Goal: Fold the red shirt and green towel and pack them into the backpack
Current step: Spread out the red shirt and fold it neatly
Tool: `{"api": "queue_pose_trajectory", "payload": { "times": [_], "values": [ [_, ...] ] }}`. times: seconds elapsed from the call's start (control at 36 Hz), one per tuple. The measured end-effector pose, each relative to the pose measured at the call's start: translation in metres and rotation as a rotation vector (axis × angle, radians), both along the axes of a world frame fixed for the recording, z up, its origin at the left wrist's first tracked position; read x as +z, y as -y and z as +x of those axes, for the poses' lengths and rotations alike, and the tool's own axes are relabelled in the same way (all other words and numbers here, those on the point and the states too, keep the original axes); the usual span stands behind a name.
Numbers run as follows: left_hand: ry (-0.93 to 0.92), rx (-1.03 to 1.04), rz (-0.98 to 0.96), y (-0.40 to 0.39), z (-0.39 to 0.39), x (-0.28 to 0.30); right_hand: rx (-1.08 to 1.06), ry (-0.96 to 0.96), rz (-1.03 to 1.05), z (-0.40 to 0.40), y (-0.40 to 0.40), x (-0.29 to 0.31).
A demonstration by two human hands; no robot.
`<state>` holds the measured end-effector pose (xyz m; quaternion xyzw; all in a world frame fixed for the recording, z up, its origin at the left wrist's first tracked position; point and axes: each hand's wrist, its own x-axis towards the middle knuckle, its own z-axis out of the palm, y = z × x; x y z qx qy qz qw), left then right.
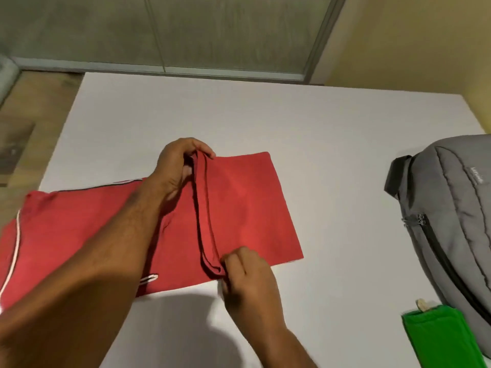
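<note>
The red shirt [247, 208] lies stretched across the white table [292, 123], folded into a long strip with white piping at its left end. A raised fold ridge runs across its middle. My left hand [178, 168] grips the far end of that ridge. At the near end, my right hand [247, 277] pinches the same fold against the table. The green towel [441, 338] lies folded at the lower right. The grey backpack [457, 216] lies on the table at the right, its zip looking closed.
A wooden floor [34, 102] shows past the table's left edge. Glass panels [186, 33] and a yellow wall [414, 38] stand behind the table. Bare tabletop stretches between the shirt and the backpack.
</note>
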<state>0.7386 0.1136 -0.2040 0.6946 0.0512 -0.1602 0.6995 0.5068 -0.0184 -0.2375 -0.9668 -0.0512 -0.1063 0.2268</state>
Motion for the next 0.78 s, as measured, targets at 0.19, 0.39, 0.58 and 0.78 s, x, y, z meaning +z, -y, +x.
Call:
{"api": "queue_pose_trajectory", "payload": {
  "times": [0.19, 0.39, 0.58, 0.78],
  "values": [
    [0.081, -0.076, 0.436, -0.033, -0.003, -0.037, 0.06, -0.052, -0.118, -0.006, -0.006, -0.017],
    [0.154, -0.051, 0.447, -0.031, -0.004, -0.03, 0.058, 0.046, -0.108, -0.004, -0.018, -0.001],
    [0.226, 0.142, 0.4, -0.041, -0.006, -0.018, 0.127, 0.046, -0.131, -0.004, -0.046, -0.001],
    [0.053, 0.078, 0.533, -0.054, -0.021, -0.038, 0.157, -0.081, -0.167, -0.005, -0.052, -0.018]
  ]
}}
